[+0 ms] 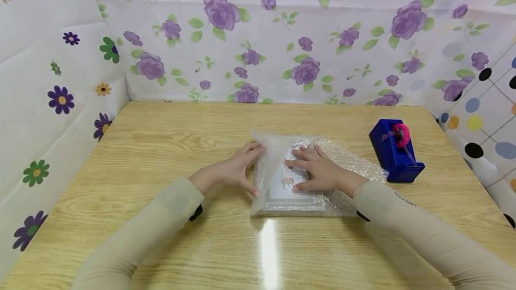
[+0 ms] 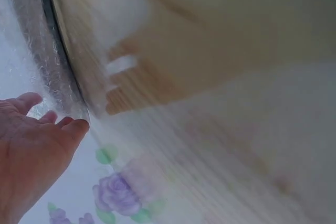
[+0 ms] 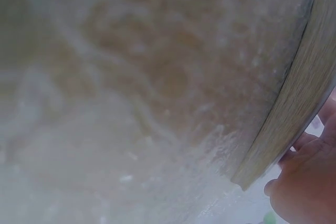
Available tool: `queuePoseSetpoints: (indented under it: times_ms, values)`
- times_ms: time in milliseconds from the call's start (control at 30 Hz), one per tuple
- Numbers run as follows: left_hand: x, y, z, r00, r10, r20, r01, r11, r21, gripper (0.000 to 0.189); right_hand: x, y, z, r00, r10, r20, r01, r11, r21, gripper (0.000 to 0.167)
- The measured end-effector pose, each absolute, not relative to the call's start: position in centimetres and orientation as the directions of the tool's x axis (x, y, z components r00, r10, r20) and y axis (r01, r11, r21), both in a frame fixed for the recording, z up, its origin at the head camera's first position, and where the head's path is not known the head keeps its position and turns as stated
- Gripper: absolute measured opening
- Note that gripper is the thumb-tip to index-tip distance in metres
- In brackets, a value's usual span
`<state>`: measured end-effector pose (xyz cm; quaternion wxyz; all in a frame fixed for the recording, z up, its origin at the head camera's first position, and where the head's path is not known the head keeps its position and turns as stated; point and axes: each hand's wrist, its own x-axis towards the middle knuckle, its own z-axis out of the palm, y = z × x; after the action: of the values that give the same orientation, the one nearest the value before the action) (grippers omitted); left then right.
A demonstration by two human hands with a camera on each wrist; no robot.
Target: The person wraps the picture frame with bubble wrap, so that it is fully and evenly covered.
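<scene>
A flat white rectangular frame (image 1: 278, 189) with a small pale ornament on its face lies on the table. Clear bubble wrap (image 1: 350, 153) spreads under it and to its right, with a flap folded over its left part. My left hand (image 1: 235, 169) is at the left edge of the wrapped frame, thumb and fingers spread along that side. Across the middle of the frame, my right hand (image 1: 324, 171) rests with spread fingers. Bubble wrap (image 2: 39, 35) appears beyond the left fingertips in the left wrist view. The right wrist view shows the right hand (image 3: 310, 177) beside a wood-grained strip.
A blue tape dispenser (image 1: 397, 155) with a pink-cored roll stands to the right, close to the wrap's right corner. The wooden table (image 1: 181, 133) meets a flower-printed cloth (image 1: 250, 35) at the back. More patterned sheets hang on both sides.
</scene>
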<state>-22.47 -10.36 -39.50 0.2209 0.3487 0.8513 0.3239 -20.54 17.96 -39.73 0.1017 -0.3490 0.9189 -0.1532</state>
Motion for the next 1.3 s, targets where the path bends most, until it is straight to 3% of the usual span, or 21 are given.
queuePoseSetpoints:
  times_ms: [367, 533, 600, 800, 1033, 1167, 1300]
  values:
    - [-22.3, -10.7, -39.2, -0.642, 0.737, -0.211, 0.489, 0.606, 0.628, 0.120, -20.6, 18.0, -39.7, -0.739, -0.671, -0.064, -0.614, 0.709, -0.346, 0.061]
    - [-22.3, -10.7, -38.7, -0.645, 0.723, -0.246, 0.442, 0.617, 0.651, 0.095, -20.6, 17.9, -39.7, -0.741, -0.668, -0.070, -0.612, 0.715, -0.337, 0.057]
    - [-22.3, -10.6, -38.6, -0.653, 0.715, -0.249, 0.428, 0.620, 0.657, 0.089, -20.6, 17.9, -39.8, -0.746, -0.662, -0.069, -0.605, 0.718, -0.344, 0.062]
    - [-22.2, -10.2, -38.3, -0.671, 0.692, -0.266, 0.429, 0.655, 0.621, 0.095, -20.6, 18.1, -39.9, -0.774, -0.630, -0.065, -0.563, 0.731, -0.386, 0.086]
    - [-22.5, -9.9, -38.2, -0.707, 0.671, -0.221, 0.527, 0.710, 0.467, 0.094, -20.7, 18.5, -40.1, -0.784, -0.620, -0.033, -0.570, 0.740, -0.357, 0.091]
    - [-22.6, -9.6, -37.9, -0.718, 0.660, -0.221, 0.551, 0.733, 0.398, 0.095, -20.9, 18.7, -40.1, -0.784, -0.621, 0.001, -0.571, 0.719, -0.397, 0.098]
    - [-22.7, -9.4, -37.6, -0.721, 0.647, -0.250, 0.568, 0.757, 0.323, 0.097, -21.5, 19.1, -40.1, -0.775, -0.630, -0.052, -0.536, 0.698, -0.475, 0.105]
